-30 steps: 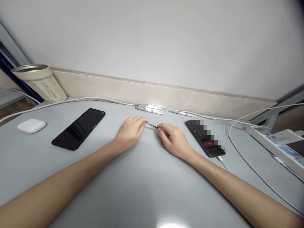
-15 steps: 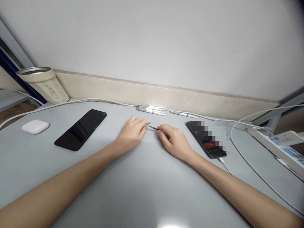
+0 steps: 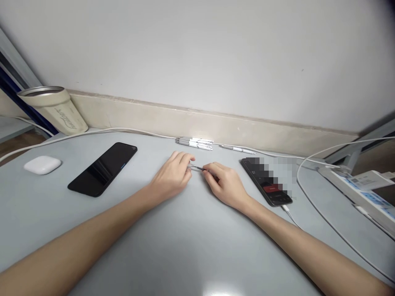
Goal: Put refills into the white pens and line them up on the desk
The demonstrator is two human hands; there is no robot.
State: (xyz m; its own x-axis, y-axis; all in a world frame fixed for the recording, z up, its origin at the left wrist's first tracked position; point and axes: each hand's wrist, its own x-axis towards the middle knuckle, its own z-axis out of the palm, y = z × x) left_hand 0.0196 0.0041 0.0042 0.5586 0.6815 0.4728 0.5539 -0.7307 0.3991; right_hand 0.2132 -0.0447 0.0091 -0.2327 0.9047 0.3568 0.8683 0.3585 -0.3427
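Pinching rod (image 3: 197, 167) between hands (image 3: 171, 174) (image 3: 224, 184), open desk (image 3: 191, 242) below

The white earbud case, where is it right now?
In the head view, the white earbud case sits on the grey desk near the left edge, just left of the black phone and in front of a white cable.

On the tabletop (image 3: 182, 234), an earbud case (image 3: 42, 165) is placed left of one phone (image 3: 102, 169), and a second phone (image 3: 267, 183) lies right of the right hand (image 3: 225, 184). A thin rod (image 3: 197, 167) is held between that hand and the left hand (image 3: 170, 174). Pens (image 3: 194, 143) are laid behind them.
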